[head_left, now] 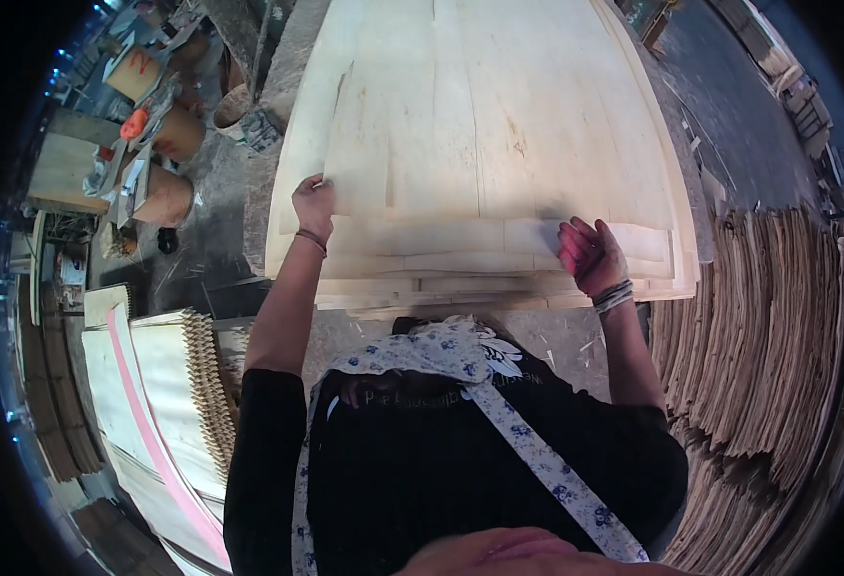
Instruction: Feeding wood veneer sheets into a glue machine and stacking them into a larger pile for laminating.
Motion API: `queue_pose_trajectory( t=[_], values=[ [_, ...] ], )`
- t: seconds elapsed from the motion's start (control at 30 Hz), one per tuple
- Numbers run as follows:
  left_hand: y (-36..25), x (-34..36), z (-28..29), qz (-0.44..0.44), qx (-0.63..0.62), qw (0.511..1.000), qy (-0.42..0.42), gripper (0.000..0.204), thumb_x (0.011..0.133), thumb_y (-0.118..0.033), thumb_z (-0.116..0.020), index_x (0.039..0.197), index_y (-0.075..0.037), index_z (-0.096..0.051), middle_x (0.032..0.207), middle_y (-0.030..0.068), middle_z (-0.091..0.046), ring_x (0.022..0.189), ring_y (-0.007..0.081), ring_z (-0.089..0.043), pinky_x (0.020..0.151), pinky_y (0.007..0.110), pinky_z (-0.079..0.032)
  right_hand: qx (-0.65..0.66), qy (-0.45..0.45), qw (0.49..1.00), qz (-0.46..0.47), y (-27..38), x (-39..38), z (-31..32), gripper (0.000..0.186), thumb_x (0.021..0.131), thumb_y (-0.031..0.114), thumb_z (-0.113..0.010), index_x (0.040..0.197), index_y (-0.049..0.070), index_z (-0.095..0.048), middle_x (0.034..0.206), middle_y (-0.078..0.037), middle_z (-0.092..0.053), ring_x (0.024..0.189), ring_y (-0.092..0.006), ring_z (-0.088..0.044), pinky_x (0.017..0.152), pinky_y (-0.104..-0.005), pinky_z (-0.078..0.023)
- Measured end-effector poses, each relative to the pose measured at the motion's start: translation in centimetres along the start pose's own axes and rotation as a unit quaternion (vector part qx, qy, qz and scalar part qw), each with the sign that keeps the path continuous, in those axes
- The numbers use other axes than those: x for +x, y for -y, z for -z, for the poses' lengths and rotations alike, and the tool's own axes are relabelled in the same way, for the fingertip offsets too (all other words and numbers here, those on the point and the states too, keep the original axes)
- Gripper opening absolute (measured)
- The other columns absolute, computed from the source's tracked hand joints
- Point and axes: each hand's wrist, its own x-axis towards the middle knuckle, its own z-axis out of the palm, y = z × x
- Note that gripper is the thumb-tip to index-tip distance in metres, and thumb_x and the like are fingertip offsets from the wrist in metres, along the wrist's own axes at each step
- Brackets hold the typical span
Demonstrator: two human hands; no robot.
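A tall stack of pale wood veneer sheets lies in front of me, its near edges uneven and layered. My left hand is at the left side of the stack, fingers closed on the edge of the top veneer sheet close to its near corner. Over the near right part of the stack is my right hand, its reddened fingers loosely curled and apart, with nothing visible in them. Whether it touches the sheets I cannot tell.
Brown veneer sheets stand packed in rows on the right. To the left are pale sheets with a pink strip across them. Several round wooden logs or drums stand at the far left, near a bucket.
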Motion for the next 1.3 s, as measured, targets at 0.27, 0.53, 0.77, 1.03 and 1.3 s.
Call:
queue_pose_trajectory(
  t=[0.27,0.53,0.77,1.03,1.3],
  values=[
    [0.0,-2.3,0.8,-0.011,0.071,0.997,0.002,0.019,0.081,-0.005,-0.062,0.099,0.002,-0.063,0.071,-0.0019,-0.058,0.057,0.004,-0.048,0.049,0.02,-0.038,0.12,0.003,0.992,-0.045,-0.3,1.0,0.8,0.061,0.093,0.044,-0.041,0.129,-0.005,-0.037,0.125,-0.019,-0.051,0.109,-0.0303,-0.054,0.089,-0.0437,-0.047],
    [1.2,-0.1,-1.5,0.049,-0.003,0.998,-0.047,0.025,0.083,-0.004,-0.062,0.107,0.002,-0.06,0.078,0.003,-0.063,0.062,0.0062,-0.055,0.054,0.022,-0.044,-0.106,0.069,0.974,0.187,-1.8,6.8,1.5,0.026,0.089,0.024,-0.05,0.104,0.006,-0.062,0.105,-0.003,-0.066,0.094,-0.0196,-0.062,0.095,-0.0402,-0.038],
    [-0.2,4.8,-2.0,-0.114,0.08,0.985,-0.103,0.041,0.079,-0.008,-0.067,0.118,-0.003,-0.055,0.1,0.011,-0.062,0.083,0.0141,-0.058,0.072,0.026,-0.047,0.146,-0.037,0.988,0.032,5.3,19.6,-5.8,0.043,0.091,0.036,-0.049,0.111,-0.001,-0.041,0.113,-0.017,-0.05,0.104,-0.0329,-0.054,0.087,-0.0482,-0.046],
    [2.7,-0.2,8.5,-0.145,0.4,0.885,-0.187,0.05,0.073,-0.021,-0.067,0.119,-0.006,-0.055,0.114,0.0229,-0.058,0.103,0.0409,-0.055,0.087,0.042,-0.046,0.081,0.067,0.988,0.115,6.3,31.2,-10.7,0.047,0.088,0.03,-0.055,0.121,0.0,-0.042,0.12,-0.016,-0.053,0.117,-0.0352,-0.048,0.099,-0.0523,-0.039],
    [3.2,-3.8,10.6,0.008,0.547,0.831,-0.099,0.068,0.078,-0.045,-0.061,0.134,-0.013,-0.042,0.14,0.0196,-0.035,0.13,0.0368,-0.031,0.104,0.052,-0.027,0.012,0.123,0.991,0.044,0.1,21.0,-6.9,0.039,0.092,0.026,-0.05,0.124,0.003,-0.046,0.127,-0.014,-0.051,0.12,-0.0295,-0.047,0.102,-0.0443,-0.037]
  ],
)
